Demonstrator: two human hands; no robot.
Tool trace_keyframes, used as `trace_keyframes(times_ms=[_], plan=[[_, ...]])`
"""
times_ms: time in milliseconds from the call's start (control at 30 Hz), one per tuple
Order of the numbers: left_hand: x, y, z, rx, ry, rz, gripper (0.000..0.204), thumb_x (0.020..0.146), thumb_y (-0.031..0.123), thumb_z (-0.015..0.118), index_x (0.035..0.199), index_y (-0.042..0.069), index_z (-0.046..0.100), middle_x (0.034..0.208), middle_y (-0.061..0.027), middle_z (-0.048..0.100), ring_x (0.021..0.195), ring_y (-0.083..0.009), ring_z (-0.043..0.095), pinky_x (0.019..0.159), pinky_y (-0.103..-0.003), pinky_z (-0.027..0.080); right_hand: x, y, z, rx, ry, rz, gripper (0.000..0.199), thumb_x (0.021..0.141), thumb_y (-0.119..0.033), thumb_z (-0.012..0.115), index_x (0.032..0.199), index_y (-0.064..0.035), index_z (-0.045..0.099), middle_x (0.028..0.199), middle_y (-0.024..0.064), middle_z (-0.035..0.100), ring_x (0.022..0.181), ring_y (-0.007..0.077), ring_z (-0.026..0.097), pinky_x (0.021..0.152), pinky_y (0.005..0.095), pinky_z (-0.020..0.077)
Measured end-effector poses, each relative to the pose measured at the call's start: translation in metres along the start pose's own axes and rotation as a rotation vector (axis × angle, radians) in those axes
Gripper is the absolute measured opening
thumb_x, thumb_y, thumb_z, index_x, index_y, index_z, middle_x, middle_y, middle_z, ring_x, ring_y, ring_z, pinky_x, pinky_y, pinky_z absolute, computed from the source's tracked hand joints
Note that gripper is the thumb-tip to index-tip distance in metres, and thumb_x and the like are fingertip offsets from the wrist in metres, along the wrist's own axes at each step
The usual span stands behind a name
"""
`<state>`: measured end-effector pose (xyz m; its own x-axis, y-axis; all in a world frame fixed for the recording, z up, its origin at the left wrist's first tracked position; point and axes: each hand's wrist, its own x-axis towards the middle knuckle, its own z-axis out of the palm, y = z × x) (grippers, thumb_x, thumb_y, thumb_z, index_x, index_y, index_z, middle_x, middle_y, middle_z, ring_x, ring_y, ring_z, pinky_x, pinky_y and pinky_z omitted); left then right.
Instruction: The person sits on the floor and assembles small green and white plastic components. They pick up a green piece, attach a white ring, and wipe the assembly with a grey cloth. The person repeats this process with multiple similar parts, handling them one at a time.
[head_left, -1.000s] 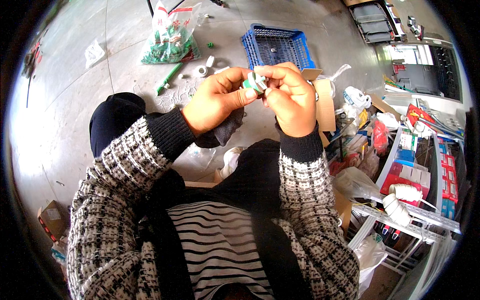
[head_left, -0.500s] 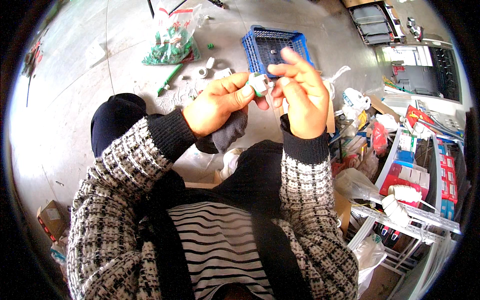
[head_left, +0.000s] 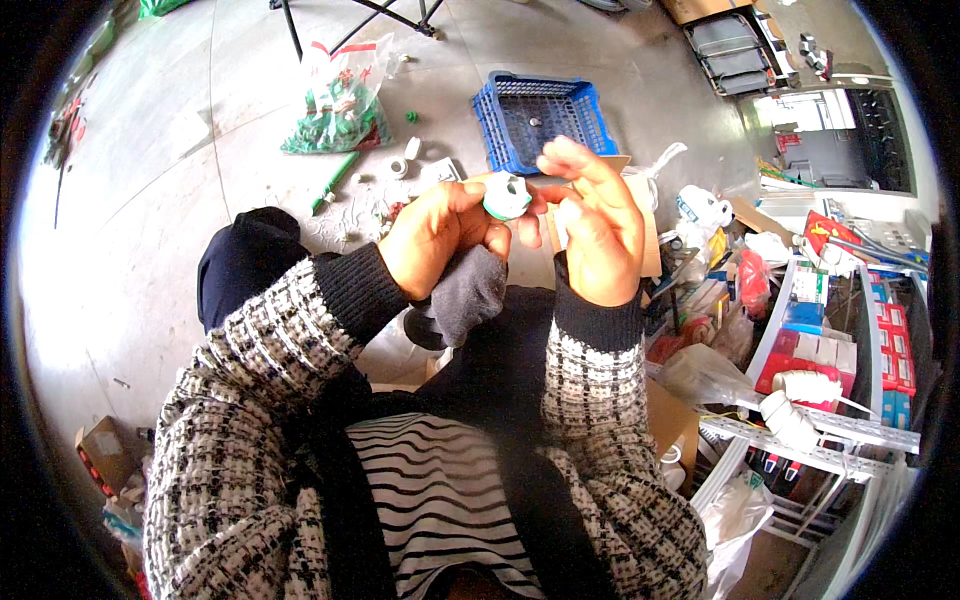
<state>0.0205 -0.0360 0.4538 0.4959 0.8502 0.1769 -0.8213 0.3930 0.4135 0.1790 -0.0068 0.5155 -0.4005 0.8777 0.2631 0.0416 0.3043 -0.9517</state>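
Observation:
A small round white and green plastic fitting is pinched in my left hand, with the thumb against its left side. A grey cloth hangs below that hand; whether the fingers hold it, I cannot tell. At the right of the fitting is my right hand, fingers spread and stretched out. Its foremost fingertips reach the fitting's edge, but I see no grip on it.
Ahead on the floor are a blue plastic crate, a clear bag of green parts, a green tube and several white pieces. Cardboard lies beyond my right hand. A cluttered metal shelf stands at the right.
The fitting has turned in my left hand and now shows a rounder face. Both hands have come slightly lower in view. My right hand's raised fingers have shifted left and down.

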Motion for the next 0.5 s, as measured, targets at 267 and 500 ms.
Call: trace_keyframes(times_ms=[267, 500], plan=[[-0.006, -0.012, -0.010, -0.016, 0.162, -0.015, 0.040, 0.088, 0.036, 0.029, 0.097, 0.003, 0.050, 0.082, -0.0074, 0.056, 0.065, -0.0141, 0.049, 0.059, -0.024, 0.040, -0.008, 0.009, 0.019, -0.117, -0.037, 0.138, 0.026, 0.074, 0.001, 0.058, 0.100, 0.0009, 0.058, 0.101, 0.0108, 0.056, 0.081, 0.0160, 0.058, 0.072, 0.0273, 0.0472], [-0.007, -0.011, -0.001, 0.052, 0.324, -0.046, 0.040, 0.090, 0.037, 0.028, 0.093, 0.004, 0.052, 0.076, -0.0056, 0.056, 0.063, -0.0133, 0.048, 0.057, -0.024, 0.039, -0.013, 0.007, 0.022, -0.228, -0.002, 0.061, 0.025, 0.071, 0.003, 0.061, 0.096, 0.0008, 0.062, 0.093, 0.0118, 0.062, 0.080, 0.0159, 0.059, 0.072, 0.0259, 0.0476]])
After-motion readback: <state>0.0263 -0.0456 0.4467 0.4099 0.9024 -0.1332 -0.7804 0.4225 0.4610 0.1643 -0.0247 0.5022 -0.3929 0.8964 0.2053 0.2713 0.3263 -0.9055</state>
